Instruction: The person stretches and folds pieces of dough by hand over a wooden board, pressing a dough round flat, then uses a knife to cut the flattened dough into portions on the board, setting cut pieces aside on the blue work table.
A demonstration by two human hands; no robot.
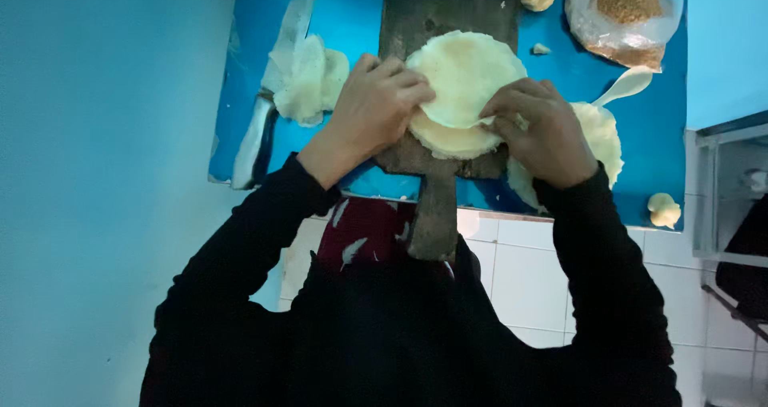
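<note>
Looking down from the head camera, we see both hands working a thin, round, pale yellow sheet of dough [464,75] that lies on a dark, worn wooden paddle board [420,23]. The sheet sits on a second, similar pale disc [448,141] whose edge shows below it. The left hand [376,107] grips the sheet's rim at nine o'clock, its fingers [408,87] closed on the edge. The right hand [540,127] pinches the rim at about four o'clock, fingers together on a lifted fold. Both hands are equally near; the sheet lies between them, spreading away toward twelve o'clock.

The board's handle [436,215] points to six o'clock, over the edge of the blue table [352,15]. At nine o'clock of the board lie torn dough scraps [312,79]. At three o'clock we see a mound of dough [604,135] with a white spoon [628,83], partly hidden by the right hand. At one o'clock sits a clear plastic bag of brown crumbs [628,11]. Nothing lies between the hands and the sheet.
</note>
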